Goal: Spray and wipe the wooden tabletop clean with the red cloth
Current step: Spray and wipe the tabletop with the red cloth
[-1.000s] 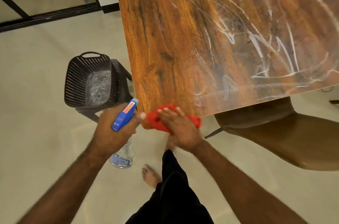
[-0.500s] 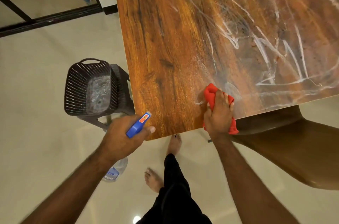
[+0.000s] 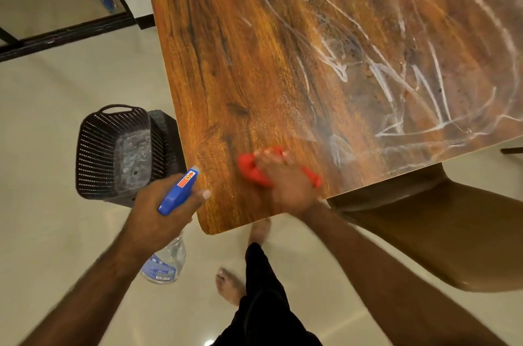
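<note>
**Near field, 6 o'clock:** dark trouser leg and bare feet on pale floor.

**7 o'clock:** left hand (image 3: 154,205) closed round the neck of the spray bottle (image 3: 177,193). Blue head up, clear body hanging below table level, nozzle aimed toward 1 o'clock.

**Just beyond, near centre:** right hand (image 3: 287,185), blurred with motion, fingers bent over the bunched red cloth (image 3: 249,169). Holds and presses it onto the wooden tabletop (image 3: 240,76), close to the near edge and toward the near-left corner.

**4 o'clock:** brown chair (image 3: 441,232) tucked under the table edge.

**9 o'clock:** dark perforated basket (image 3: 93,153) just beside the table's left edge.

**Far field, 1 to 3 o'clock:** white streaks (image 3: 385,82) looping across the wood, not yet wiped.

**Step in hand, by judgement:** wiping along the near edge.

**Good practice:**
- Keep pressure even and overlap each pass.
- Carry strokes from the clean left half toward the streaks at 2 o'clock, rather than dragging residue back over finished wood.
- Turn the cloth to a fresh face once loaded.
- Hold the bottle clear of the edge.

**Against the frame half a second back:**
- Cloth and right hand shifted toward 9 o'clock along the near edge, away from the chair.
- Bottle hand barely displaced.
- Streaks unchanged.
</note>
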Motion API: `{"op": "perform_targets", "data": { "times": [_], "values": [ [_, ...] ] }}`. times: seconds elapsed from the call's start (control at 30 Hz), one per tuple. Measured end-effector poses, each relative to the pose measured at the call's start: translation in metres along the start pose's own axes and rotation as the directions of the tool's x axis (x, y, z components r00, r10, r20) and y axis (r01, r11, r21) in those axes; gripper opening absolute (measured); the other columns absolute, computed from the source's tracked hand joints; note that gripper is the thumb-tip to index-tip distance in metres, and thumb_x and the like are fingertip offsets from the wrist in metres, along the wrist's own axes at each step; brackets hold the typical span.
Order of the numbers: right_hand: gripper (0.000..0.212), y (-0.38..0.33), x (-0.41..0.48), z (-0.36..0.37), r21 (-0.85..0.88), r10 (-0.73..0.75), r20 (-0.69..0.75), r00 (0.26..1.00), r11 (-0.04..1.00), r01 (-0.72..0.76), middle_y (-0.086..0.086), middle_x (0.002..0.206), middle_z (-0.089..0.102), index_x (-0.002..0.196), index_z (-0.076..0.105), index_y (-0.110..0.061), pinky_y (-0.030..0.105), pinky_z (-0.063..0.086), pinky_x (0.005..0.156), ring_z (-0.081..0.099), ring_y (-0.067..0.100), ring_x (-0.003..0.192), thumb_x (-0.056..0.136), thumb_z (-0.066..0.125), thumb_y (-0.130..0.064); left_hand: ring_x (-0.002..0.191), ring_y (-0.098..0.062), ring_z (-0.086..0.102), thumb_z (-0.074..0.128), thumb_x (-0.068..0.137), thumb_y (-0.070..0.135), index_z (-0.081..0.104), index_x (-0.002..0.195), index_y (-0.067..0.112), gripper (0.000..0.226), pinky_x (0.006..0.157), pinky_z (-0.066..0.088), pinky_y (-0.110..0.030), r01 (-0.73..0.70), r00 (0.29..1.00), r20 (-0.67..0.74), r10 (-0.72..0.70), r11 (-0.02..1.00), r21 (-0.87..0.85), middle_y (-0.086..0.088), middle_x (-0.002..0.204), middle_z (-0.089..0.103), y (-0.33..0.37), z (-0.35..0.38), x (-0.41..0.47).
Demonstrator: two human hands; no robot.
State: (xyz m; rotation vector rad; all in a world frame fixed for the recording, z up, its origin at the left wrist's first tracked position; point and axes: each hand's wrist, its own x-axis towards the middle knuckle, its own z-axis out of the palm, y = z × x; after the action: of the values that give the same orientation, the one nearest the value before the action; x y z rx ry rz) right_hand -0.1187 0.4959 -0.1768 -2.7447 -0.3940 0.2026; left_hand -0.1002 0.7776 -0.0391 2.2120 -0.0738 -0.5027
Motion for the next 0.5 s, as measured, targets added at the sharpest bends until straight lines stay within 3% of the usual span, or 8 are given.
{"op": "perform_targets", "data": {
  "times": [0.1, 0.23, 0.3, 0.37, 0.43, 0.5],
  "values": [
    [0.083, 0.055, 0.021, -0.031, 0.081, 0.355, -0.118, 0.928, 0.934, -0.347, 0.006, 0.173, 0.023, 0.167, 0.021, -0.015, 0.048, 0.003, 0.132, 0.013, 0.020, 0.161, 0.093, 0.059, -0.009, 0.061, -0.025, 0.068, 0.071, 0.088, 0.039, 0.062, 0.076, 0.016, 0.027, 0.059, 0.053, -0.027, 0.003, 1.000, -0.007, -0.003, 1.000, -0.009, -0.005, 0.064, 0.066, 0.003, 0.000, 0.006],
    [0.069, 0.034, 0.044, -0.022, 0.017, 0.412, -0.177, 0.894, 0.909, -0.416, 0.010, 0.173, 0.022, 0.166, 0.022, -0.010, 0.055, 0.008, 0.131, 0.014, 0.027, 0.161, 0.103, 0.046, -0.029, 0.059, -0.023, 0.065, 0.066, 0.086, 0.051, 0.060, 0.073, 0.020, 0.035, 0.062, 0.057, -0.036, -0.051, 0.999, -0.012, 0.051, 0.999, 0.008, -0.002, 0.063, 0.064, 0.005, 0.000, 0.016],
    [0.072, -0.008, 0.034, -0.002, -0.012, 0.286, -0.152, 0.946, 0.957, -0.291, 0.008, 0.174, 0.015, 0.166, 0.022, -0.011, 0.055, 0.007, 0.131, 0.010, 0.026, 0.162, 0.102, 0.048, -0.034, 0.057, -0.021, 0.063, 0.067, 0.087, 0.050, 0.059, 0.072, 0.020, 0.034, 0.061, 0.057, -0.037, -0.076, 0.997, -0.010, 0.076, 0.997, 0.020, -0.002, 0.061, 0.063, 0.006, 0.000, 0.025],
    [0.081, -0.049, 0.009, 0.021, -0.030, 0.027, -0.047, 0.999, 0.999, -0.028, 0.006, 0.175, 0.014, 0.166, 0.022, -0.014, 0.054, 0.005, 0.131, 0.007, 0.026, 0.162, 0.095, 0.057, -0.031, 0.052, -0.015, 0.059, 0.069, 0.089, 0.048, 0.056, 0.067, 0.021, 0.036, 0.055, 0.053, -0.027, -0.089, 0.996, -0.015, 0.089, 0.996, 0.012, -0.001, 0.058, 0.060, 0.008, 0.003, 0.034],
    [0.081, -0.060, -0.015, 0.034, -0.005, -0.182, 0.019, 0.983, 0.983, 0.182, 0.004, 0.174, 0.019, 0.164, 0.026, -0.016, 0.052, 0.006, 0.131, 0.010, 0.024, 0.162, 0.090, 0.057, -0.025, 0.049, -0.011, 0.051, 0.070, 0.088, 0.047, 0.052, 0.063, 0.022, 0.040, 0.050, 0.042, -0.014, -0.118, 0.993, -0.026, 0.118, 0.993, -0.008, -0.002, 0.057, 0.055, 0.013, 0.006, 0.042],
    [0.081, -0.039, -0.023, 0.033, 0.006, -0.279, 0.035, 0.960, 0.960, 0.279, 0.001, 0.173, 0.024, 0.162, 0.032, -0.017, 0.051, 0.013, 0.131, 0.015, 0.020, 0.162, 0.086, 0.060, -0.019, 0.049, -0.013, 0.050, 0.069, 0.086, 0.051, 0.049, 0.060, 0.023, 0.044, 0.049, 0.041, -0.015, -0.131, 0.991, -0.040, 0.131, 0.991, 0.012, -0.002, 0.059, 0.055, 0.014, 0.007, 0.051]
  ]
}}
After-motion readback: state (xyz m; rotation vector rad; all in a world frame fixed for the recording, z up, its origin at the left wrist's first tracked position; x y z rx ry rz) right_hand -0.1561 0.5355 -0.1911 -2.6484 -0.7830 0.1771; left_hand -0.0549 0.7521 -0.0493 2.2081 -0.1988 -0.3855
